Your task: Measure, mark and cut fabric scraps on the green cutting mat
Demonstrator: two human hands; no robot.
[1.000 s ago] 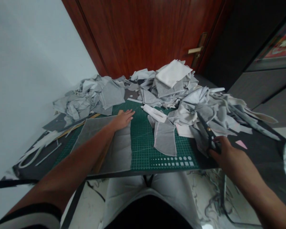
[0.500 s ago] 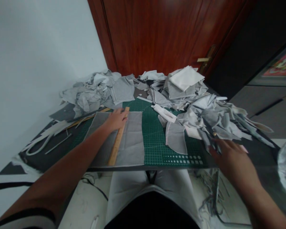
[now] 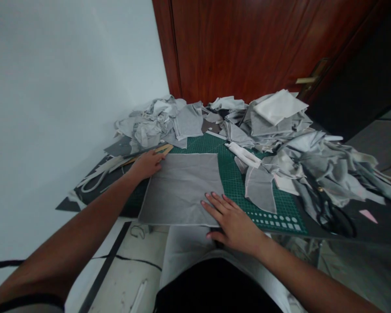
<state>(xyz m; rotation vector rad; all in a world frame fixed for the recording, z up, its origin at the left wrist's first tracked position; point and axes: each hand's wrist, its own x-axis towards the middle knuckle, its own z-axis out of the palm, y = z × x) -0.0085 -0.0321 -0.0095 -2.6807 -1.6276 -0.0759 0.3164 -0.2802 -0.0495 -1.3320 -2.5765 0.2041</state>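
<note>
A grey square of fabric (image 3: 182, 187) lies flat on the green cutting mat (image 3: 273, 213). My left hand (image 3: 147, 165) rests at the fabric's far left corner, fingers closed around the end of a wooden ruler (image 3: 161, 150) that pokes out there. My right hand (image 3: 233, 219) lies flat and open on the fabric's near right corner, fingers spread. Black scissors (image 3: 329, 208) lie on the table to the right, apart from both hands.
Heaps of grey and white fabric scraps (image 3: 280, 126) cover the back and right of the table; another heap (image 3: 156, 126) sits at the back left. Cut strips (image 3: 97, 176) trail off the left side. A wooden door (image 3: 247, 48) stands behind. A white wall is at left.
My right hand let go of the scissors, which now lie on the table, and moved left onto the fabric. The ruler no longer lies across the fabric. My left hand shifted toward the left corner.
</note>
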